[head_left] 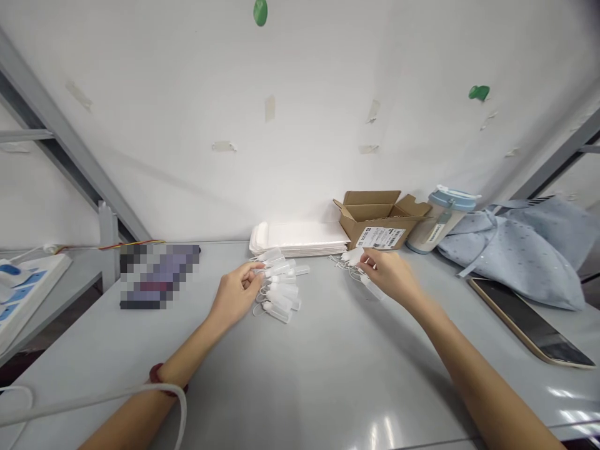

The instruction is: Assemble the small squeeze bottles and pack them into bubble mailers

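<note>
Several small translucent plastic pieces point(284, 294) with thin white loops lie fanned out on the grey table, left of the middle. My left hand point(237, 290) is at their left edge, fingers curled and thumb close to the index finger. Its fingertips touch the looped ends of the upper pieces; whether they grip one is hidden. To the right, my right hand point(391, 275) pinches a similar looped plastic piece point(354, 255) between thumb and fingers. Beneath that hand lies another translucent piece point(372, 287), partly covered by the fingers.
A stack of white padded sleeves point(300, 239) lies against the wall, beside an open cardboard box point(382, 228). Right of it are a blue-lidded cup point(438, 222), a light blue cloth bag point(520, 250) and a phone point(529, 322). A white cable point(107, 395) crosses the lower left.
</note>
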Tool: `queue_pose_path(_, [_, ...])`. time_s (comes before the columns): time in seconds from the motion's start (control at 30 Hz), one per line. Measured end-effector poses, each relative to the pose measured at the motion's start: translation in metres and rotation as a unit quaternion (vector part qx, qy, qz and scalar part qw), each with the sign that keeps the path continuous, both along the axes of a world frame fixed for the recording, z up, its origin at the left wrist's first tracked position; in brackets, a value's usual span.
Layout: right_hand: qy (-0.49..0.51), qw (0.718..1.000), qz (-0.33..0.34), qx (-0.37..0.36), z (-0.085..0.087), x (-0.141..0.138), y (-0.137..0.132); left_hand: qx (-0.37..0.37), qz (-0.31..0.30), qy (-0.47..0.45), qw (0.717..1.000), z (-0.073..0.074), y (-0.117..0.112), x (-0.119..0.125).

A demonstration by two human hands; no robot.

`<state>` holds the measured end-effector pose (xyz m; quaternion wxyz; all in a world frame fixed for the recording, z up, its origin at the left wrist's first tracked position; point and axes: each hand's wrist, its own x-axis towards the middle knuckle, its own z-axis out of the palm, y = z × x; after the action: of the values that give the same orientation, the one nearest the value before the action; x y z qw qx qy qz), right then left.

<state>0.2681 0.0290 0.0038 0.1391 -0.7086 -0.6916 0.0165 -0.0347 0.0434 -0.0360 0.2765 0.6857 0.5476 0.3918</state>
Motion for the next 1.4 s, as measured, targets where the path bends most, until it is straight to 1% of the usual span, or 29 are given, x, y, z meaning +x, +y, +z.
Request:
queue_pose_path(0.13, [-0.018, 0.999, -0.011, -0.033, 0.004, 0.012, 0.0, 0.008, 0.016, -0.001, 1.0, 0.006, -0.002, 0.0])
queue_pose_path(0.23, [-0.031, 0.997, -0.01, -0.063, 0.007, 0.014, -0.003, 0.019, 0.034, 0.008, 0.999, 0.009, -0.004, 0.001])
queue_pose_path(0.37, [-0.08, 0.99, -0.014, -0.116, 0.007, 0.009, -0.007, 0.023, 0.051, 0.013, 0.998, 0.01, -0.005, 0.001])
queue_pose_path(0.47, [-0.089, 0.986, -0.012, -0.138, 0.003, 0.002, -0.008, 0.035, 0.053, 0.013, 0.998, 0.01, -0.006, 0.001])
queue_pose_path(0.6, [-0.074, 0.986, 0.02, -0.15, 0.0, -0.006, -0.011, 0.047, 0.062, 0.015, 0.997, 0.013, -0.011, 0.005])
queue_pose_path(0.7, [0.001, 0.986, 0.08, -0.145, 0.001, -0.01, -0.016, 0.074, 0.057, 0.022, 0.995, 0.017, -0.019, 0.012])
queue_pose_path(0.8, [0.112, 0.975, 0.146, -0.123, 0.001, -0.016, -0.02, 0.073, 0.026, 0.01, 0.997, 0.02, -0.028, 0.02])
queue_pose_path(0.87, [0.155, 0.964, 0.18, -0.115, 0.001, -0.022, -0.022, 0.063, -0.003, 0.004, 0.998, 0.021, -0.034, 0.024])
queue_pose_path(1.0, [0.196, 0.945, 0.228, -0.125, 0.0, -0.037, -0.025, 0.061, -0.062, 0.018, 0.996, 0.022, -0.042, 0.029])
queue_pose_path(1.1, [0.213, 0.934, 0.259, -0.127, 0.0, -0.048, -0.03, 0.043, -0.111, 0.038, 0.992, 0.022, -0.045, 0.03])
queue_pose_path(1.23, [0.249, 0.918, 0.276, -0.134, 0.002, -0.058, -0.037, 0.014, -0.16, 0.079, 0.984, 0.021, -0.047, 0.031])
queue_pose_path(1.4, [0.301, 0.903, 0.26, -0.161, 0.005, -0.06, -0.042, 0.025, -0.189, 0.114, 0.975, 0.023, -0.048, 0.032])
